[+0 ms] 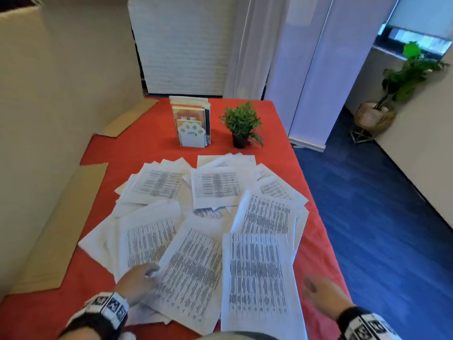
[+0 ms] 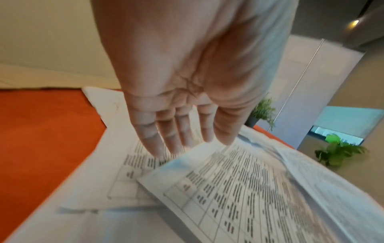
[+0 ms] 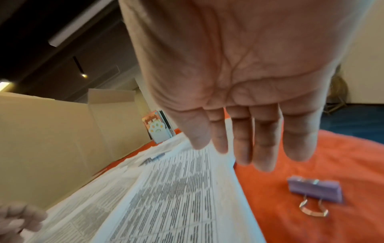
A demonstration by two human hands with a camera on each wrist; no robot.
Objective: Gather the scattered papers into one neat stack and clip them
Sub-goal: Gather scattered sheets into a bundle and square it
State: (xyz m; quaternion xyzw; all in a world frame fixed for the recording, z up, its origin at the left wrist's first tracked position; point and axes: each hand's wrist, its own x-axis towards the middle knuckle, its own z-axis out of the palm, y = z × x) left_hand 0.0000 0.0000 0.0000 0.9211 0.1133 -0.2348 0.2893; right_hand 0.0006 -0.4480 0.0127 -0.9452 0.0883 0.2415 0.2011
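Several printed sheets of paper [image 1: 215, 217] lie fanned and overlapping across the red tablecloth [image 1: 147, 143]. My left hand [image 1: 141, 278] reaches over the near-left sheets with straight fingers [image 2: 166, 139], their tips close to or touching the paper [image 2: 228, 189]. My right hand [image 1: 318, 290] hovers open, palm down, just right of the nearest sheet [image 1: 257, 278], its fingers [image 3: 259, 148] straight above the cloth and the paper's edge [image 3: 187, 189]. A purple binder clip [image 3: 314, 190] lies on the cloth [image 3: 332, 156] under the right hand; in the head view the hand hides it.
A paw-shaped bookend with books [image 1: 192, 123] and a small potted plant [image 1: 241, 123] stand at the table's far end. Cardboard sheets [image 1: 61, 229] lean along the left side. Blue floor [image 1: 380, 204] and a large plant [image 1: 404, 77] lie to the right.
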